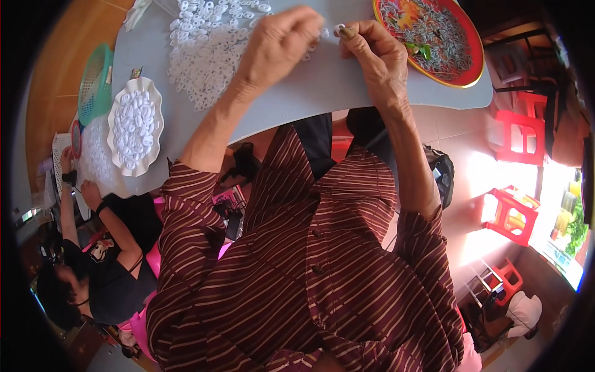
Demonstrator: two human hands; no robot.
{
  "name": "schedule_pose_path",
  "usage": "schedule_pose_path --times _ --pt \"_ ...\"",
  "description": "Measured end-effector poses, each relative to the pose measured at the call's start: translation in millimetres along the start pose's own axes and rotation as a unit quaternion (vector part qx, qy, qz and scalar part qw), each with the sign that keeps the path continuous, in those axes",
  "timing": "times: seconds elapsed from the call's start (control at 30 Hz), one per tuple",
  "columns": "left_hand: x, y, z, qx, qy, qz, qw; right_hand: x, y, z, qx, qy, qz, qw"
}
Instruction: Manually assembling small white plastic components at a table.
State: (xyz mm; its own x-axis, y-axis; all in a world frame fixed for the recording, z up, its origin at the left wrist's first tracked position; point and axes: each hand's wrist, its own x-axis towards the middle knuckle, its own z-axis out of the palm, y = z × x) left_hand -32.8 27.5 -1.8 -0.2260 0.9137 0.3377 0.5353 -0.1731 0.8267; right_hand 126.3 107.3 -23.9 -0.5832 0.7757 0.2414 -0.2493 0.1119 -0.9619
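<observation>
My right hand (379,65) pinches a small white plastic piece (339,29) between thumb and fingertips, above the grey table. My left hand (279,46) is just to its left, fingers curled together and slightly blurred; whatever it may hold is hidden. Under and beside my left wrist spreads a heap of small clear-white plastic pieces (201,68). Larger white oval pieces (192,13) lie behind that heap. To the right of my right hand stands a round red tray (477,62) with many thin grey pieces (443,46) and a green bit in it.
A scalloped white dish (155,149) full of white oval pieces stands at the table's left, beside a green basket (93,87). A co-worker in black (118,279) sits at the left, hands near another clear-white heap (99,152). Red stools (520,137) stand on the right.
</observation>
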Motion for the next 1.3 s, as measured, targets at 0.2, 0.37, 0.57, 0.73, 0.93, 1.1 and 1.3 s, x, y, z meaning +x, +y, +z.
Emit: schedule_pose_path --times 0.2,0.37,0.57,0.73,0.93,1.1,1.3 --pt "25 -33 -47 0.364 0.001 0.131 0.922 0 -2 -1 0.022 -0.005 0.021 1.000" --pt "19 -24 -34 0.396 -0.074 0.128 0.906 -1 3 -2 0.003 0.015 0.008 1.000" --pt "20 -25 -29 0.372 -0.082 0.142 0.914 -2 0 -3 -0.038 0.005 -0.004 0.999" --pt "30 -27 -24 0.351 -0.098 0.168 0.916 -3 -4 -3 -0.036 -0.002 0.007 0.999" --pt "25 -20 -14 0.009 -0.081 -0.053 0.995 -2 -1 -2 0.030 0.025 -0.001 0.999" --pt "21 -16 -5 -0.178 -0.065 -0.044 0.981 -3 2 -1 0.031 0.029 -0.021 0.999" --pt "16 -14 3 -0.220 -0.044 -0.063 0.973 -2 4 1 0.006 0.025 -0.027 0.999"
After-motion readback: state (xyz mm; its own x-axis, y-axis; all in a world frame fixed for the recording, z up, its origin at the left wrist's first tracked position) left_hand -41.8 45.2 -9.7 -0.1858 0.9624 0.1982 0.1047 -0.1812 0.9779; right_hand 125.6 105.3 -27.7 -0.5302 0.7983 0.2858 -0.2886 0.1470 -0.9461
